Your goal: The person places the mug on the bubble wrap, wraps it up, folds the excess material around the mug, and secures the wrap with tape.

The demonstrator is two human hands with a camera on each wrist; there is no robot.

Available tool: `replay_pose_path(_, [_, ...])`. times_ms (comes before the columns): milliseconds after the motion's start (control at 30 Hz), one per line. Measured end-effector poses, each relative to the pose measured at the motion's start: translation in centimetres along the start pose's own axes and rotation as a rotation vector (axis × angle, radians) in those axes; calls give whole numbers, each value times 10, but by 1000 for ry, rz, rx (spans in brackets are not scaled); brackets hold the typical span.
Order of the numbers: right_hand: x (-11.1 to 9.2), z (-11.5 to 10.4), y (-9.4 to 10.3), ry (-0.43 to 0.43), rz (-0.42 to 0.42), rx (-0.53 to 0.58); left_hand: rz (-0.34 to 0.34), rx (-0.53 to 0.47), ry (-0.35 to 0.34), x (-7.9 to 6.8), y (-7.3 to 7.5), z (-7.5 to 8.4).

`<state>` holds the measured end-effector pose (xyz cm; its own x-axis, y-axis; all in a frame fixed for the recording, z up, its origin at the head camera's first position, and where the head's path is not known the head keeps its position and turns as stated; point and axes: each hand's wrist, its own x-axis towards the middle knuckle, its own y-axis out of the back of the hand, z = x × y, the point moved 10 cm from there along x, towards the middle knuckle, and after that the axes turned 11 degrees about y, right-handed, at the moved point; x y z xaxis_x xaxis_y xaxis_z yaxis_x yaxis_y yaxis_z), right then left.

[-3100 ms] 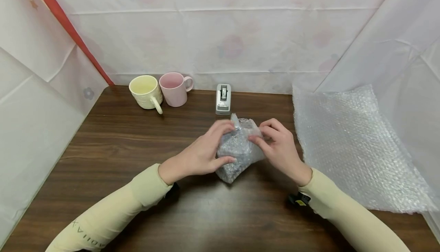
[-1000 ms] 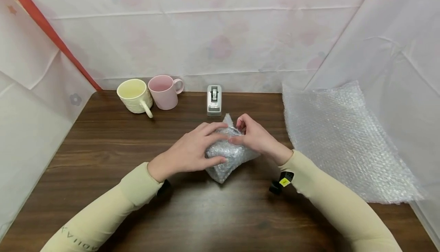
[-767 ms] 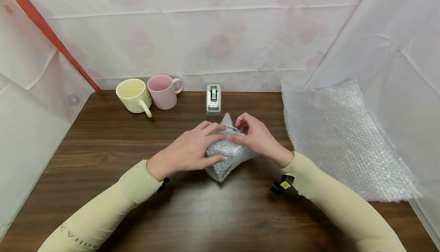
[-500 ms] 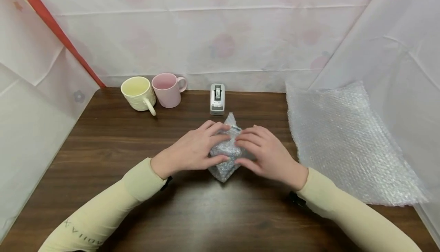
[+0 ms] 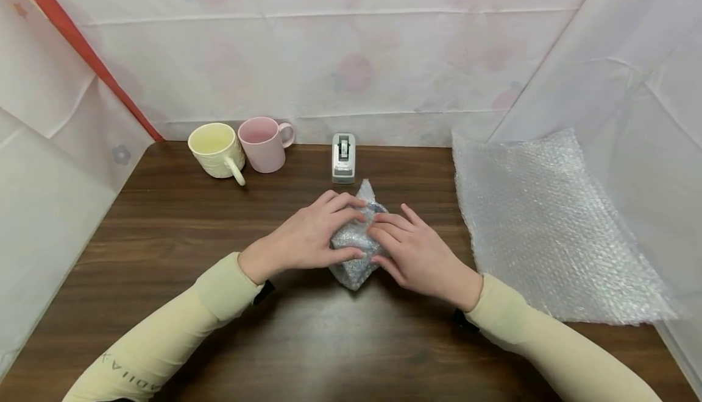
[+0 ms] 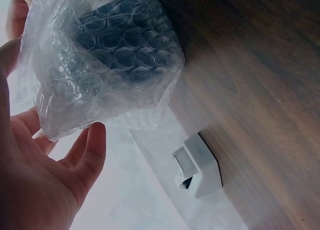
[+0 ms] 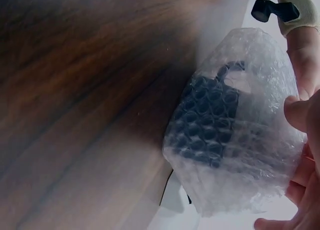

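A dark mug wrapped in bubble wrap (image 5: 353,236) sits on the table in front of me. Through the clear film in the right wrist view its dark body and handle show on the wrapped mug (image 7: 202,122). My left hand (image 5: 309,234) holds the bundle from its left, fingers bent over the top and thumb on the near side. My right hand (image 5: 425,259) lies on the right side, its nearly straight fingers pressing the film, the little finger lifted away. A pointed corner of wrap sticks up at the back.
Behind the bundle stands a grey tape dispenser (image 5: 343,158). A yellow mug (image 5: 216,152) and a pink mug (image 5: 262,146) stand side by side at the back left. A bubble wrap sheet (image 5: 548,225) covers the table's right side, against the cloth wall.
My right hand has gone from pinching the wrap's edge to lying with spread fingers on the bundle's right side, folding the loose film in. The left hand has stayed on the bundle.
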<state>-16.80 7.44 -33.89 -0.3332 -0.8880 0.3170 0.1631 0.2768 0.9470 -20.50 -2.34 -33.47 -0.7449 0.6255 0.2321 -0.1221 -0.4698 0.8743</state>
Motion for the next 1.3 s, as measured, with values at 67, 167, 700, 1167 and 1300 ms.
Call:
replay_pose_path(67, [1,0,-1,-6,6,13,2,-25,2,-1,1,-1])
replay_pose_path(167, [2,0,-2,-16,20,31,9,-49,-6,-2,2,-2])
replay_pose_path(700, [-5,3,-5,-79,97,112,31,113,-69,-6,-1,3])
replay_pose_path(1167, [-3,8,-3,-90,70,141,62,236,-117,-8,-4,6])
replay_pose_path(1300, [0,10,-4,-98,30,132,76,263,-140,-4,-3,8])
